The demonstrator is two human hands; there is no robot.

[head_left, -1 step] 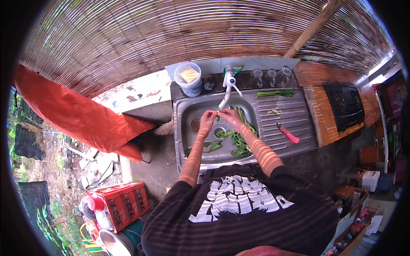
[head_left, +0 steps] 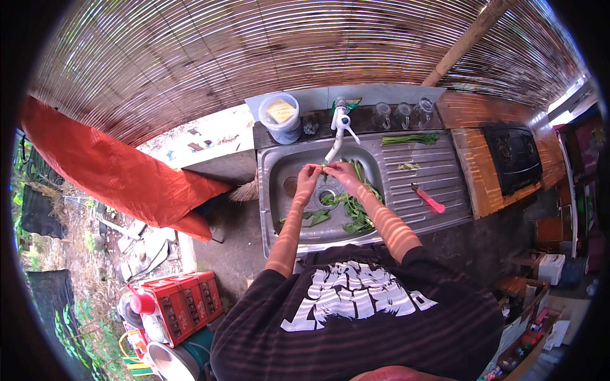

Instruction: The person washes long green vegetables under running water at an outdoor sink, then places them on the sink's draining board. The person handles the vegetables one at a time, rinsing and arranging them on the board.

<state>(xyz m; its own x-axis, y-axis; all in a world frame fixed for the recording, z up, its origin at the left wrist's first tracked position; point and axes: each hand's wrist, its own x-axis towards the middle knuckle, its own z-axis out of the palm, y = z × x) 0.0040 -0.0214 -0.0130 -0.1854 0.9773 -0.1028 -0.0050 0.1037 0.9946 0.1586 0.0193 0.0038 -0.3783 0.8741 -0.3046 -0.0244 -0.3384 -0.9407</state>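
Note:
Both my hands meet over the steel sink [head_left: 273, 190], just below the spout of the white faucet [head_left: 341, 130]. My left hand [head_left: 309, 177] and my right hand [head_left: 344, 174] pinch a small piece of a green leafy vegetable between their fingertips; most of it is hidden by the fingers. Long-stemmed leafy greens [head_left: 359, 214] lie along the right side of the basin, partly under my right forearm. A few loose leaves [head_left: 314, 218] rest on the basin floor at the left. On the ribbed drainboard are a bundle of green stalks [head_left: 410, 138], some pale green scraps [head_left: 408, 166] and a pink-handled knife [head_left: 429, 199].
Behind the sink stand a clear plastic tub [head_left: 280, 120] with a yellowish block-shaped thing inside, a scrubbing pad [head_left: 310, 126] and several glass mugs [head_left: 403, 115]. A black stove [head_left: 512, 155] sits at the right. Red crates [head_left: 187, 305] stand at the lower left, below an orange tarp [head_left: 121, 171].

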